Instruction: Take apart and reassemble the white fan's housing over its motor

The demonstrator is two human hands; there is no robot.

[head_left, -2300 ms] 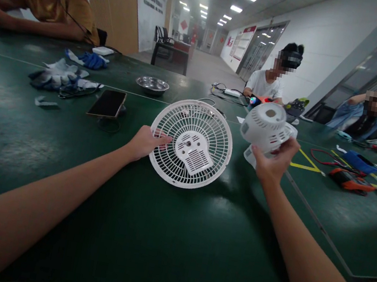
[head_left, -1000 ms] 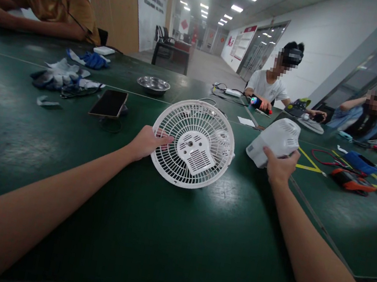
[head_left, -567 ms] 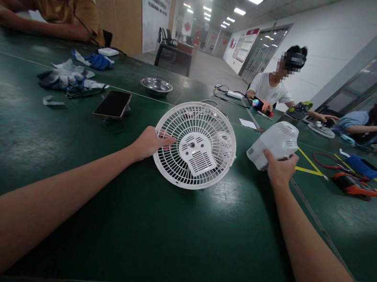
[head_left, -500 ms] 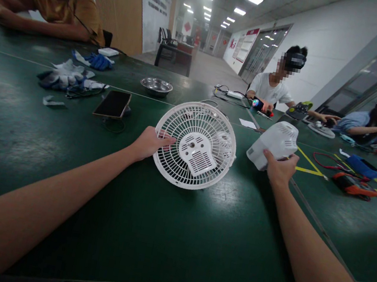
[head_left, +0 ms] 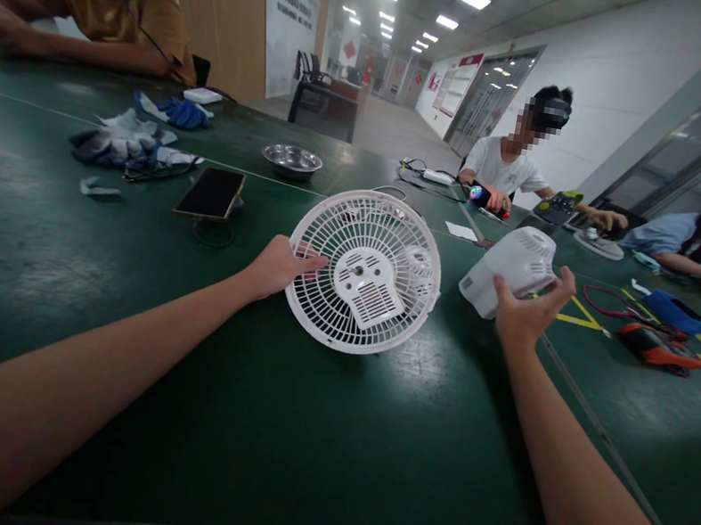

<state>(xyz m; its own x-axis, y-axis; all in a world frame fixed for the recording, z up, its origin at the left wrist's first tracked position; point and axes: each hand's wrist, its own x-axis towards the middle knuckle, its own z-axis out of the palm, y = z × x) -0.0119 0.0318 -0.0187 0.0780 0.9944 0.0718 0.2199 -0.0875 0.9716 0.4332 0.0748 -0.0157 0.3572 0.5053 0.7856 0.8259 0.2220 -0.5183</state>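
Note:
A round white fan grille (head_left: pixel 315 311) with a slotted centre plate is in the middle of the view, over the green table (head_left: pixel 267 429). My left hand (head_left: pixel 281 268) grips its left rim, thumb on top and fingers seen through the slats. To the right is a white plastic housing (head_left: pixel 502 267) with vent slots. My right hand (head_left: pixel 528 312) is at its right side, the thumb against the near face and the fingers spread at the edge, some of them raised off it. The housing's underside is hidden.
A phone (head_left: pixel 210 193) on a stand, gloves (head_left: pixel 120 140) and a metal bowl (head_left: pixel 291 162) lie behind to the left. An orange meter (head_left: pixel 658 346) and blue pouch (head_left: pixel 674 311) are at right. Several people sit around the table.
The fingers of my right hand have opened and lifted partly from the housing's right edge. My left hand and the grille have hardly moved. A person at far right has shifted their arms.

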